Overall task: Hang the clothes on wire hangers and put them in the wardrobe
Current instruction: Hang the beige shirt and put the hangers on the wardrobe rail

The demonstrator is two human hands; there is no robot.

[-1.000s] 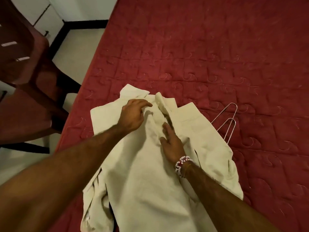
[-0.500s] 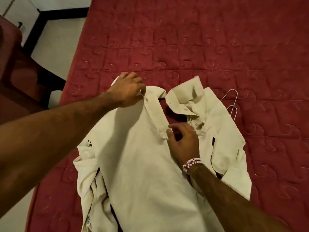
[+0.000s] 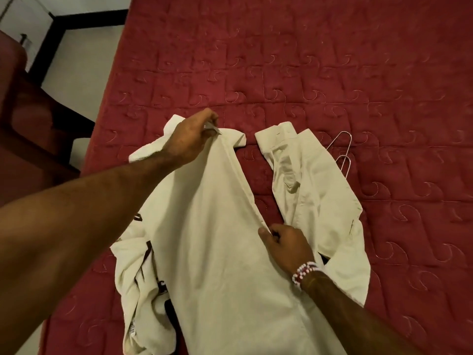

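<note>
Cream shirt (image 3: 212,239) spread front-open at 6 o'clock, its front edge pinched by the right hand (image 3: 288,248); the left hand (image 3: 190,140), 11 o'clock, pinches the collar. Step judged: opening the shirt. Next calls for the wire hangers (image 3: 341,155), 1 o'clock, partly under fabric. Red quilted bedcover (image 3: 307,60); dark chair (image 3: 30,119), 9 o'clock.

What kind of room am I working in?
Most likely a bedroom: a quilted red mattress fills the view, a cream shirt lies on it by wire hangers, and a chair stands alongside.
</note>
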